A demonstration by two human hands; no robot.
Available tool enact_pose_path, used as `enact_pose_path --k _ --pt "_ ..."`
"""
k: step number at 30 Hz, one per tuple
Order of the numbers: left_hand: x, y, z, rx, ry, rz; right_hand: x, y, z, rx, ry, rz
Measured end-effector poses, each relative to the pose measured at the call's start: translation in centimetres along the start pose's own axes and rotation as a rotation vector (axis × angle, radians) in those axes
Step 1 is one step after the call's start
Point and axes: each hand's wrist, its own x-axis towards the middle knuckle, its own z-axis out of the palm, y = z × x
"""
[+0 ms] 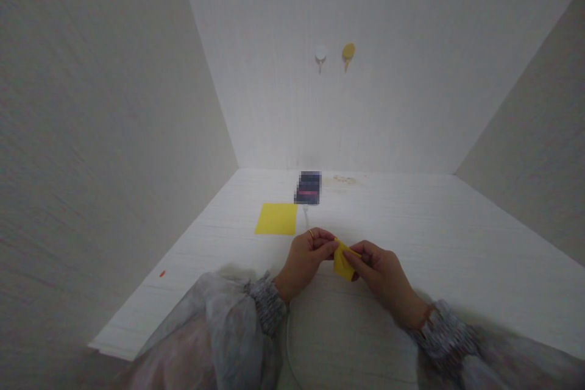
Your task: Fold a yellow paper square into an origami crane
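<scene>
Grey sleeves (235, 317), gathered cuffs (266, 301) — gold ring (311, 234)

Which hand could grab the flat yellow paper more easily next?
Probably the left hand: it's nearer the flat yellow paper than the right hand. Both hold the folded yellow paper, so the left would have to let go first.

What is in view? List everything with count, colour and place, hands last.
Table: 1, white, lower centre
Walls: 3, greyish, behind and both sides
White hook: 1, white, back wall
Yellow hook: 1, yellow, right of white hook
Pixelated object: 1, dark, table's far side
Cable: count unclear, white, below that object
Flat sheet: 1, yellow, on table
Small bit: 1, orange-red, table's left side
Folded piece: 1, yellow, lower centre
Sleeves: 2, grey, bottom
Left hand, right hand: 2, bare, holding folded piece
</scene>
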Motion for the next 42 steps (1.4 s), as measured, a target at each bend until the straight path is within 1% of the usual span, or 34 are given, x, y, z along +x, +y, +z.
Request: enact_pose_path --k 4,8,13,17,19,23,26,28,31,33,38,42 --pt "0.0 0.1 0.1 -0.017 0.015 -0.012 -0.2 -0.3 0.0 -0.108 0.025 -0.029" --pt "-0.1 0.3 0.3 -0.064 0.029 -0.052 -0.2 -0.1 0.0 -0.099 0.014 -0.041" --pt "-0.3 0.1 0.2 -0.128 -0.020 -0.097 -0.2 0.1 -0.1 -0.116 0.019 -0.054" --pt "-0.3 0.0 0.2 -0.104 -0.048 -0.110 -0.4 0.0 -0.2 -0.141 0.004 -0.072" --pt "-0.2 0.0 0.3 -0.089 -0.027 -0.106 -0.5 -0.1 -0.3 -0.195 0.016 -0.115" --pt "-0.2 0.3 0.4 -0.048 0.049 -0.087 -0.5 -0.5 -0.3 -0.331 0.086 -0.235" --pt "-0.2 0.6 0.6 -0.016 0.104 -0.063 -0.5 -0.9 -0.2 -0.387 0.106 -0.304" --pt "-0.2 0.8 0.7 0.008 0.119 -0.055 -0.4 -1.0 -0.1 -0.412 0.112 -0.332" --pt "-0.2 1.0 0.9 0.026 0.109 -0.065 -0.3 -0.7 -0.1 -0.442 0.131 -0.367" --pt "-0.3 1.1 0.9 0.023 0.098 -0.077 -0.2 -0.3 -0.2 -0.458 0.130 -0.415" --pt "-0.5 1.0 0.8 -0.013 0.031 -0.108 -0.1 0.4 -0.6 -0.512 0.102 -0.543" --pt "-0.4 0.8 0.7 -0.016 0.011 -0.102 -0.1 0.5 -0.8 -0.581 0.058 -0.602"
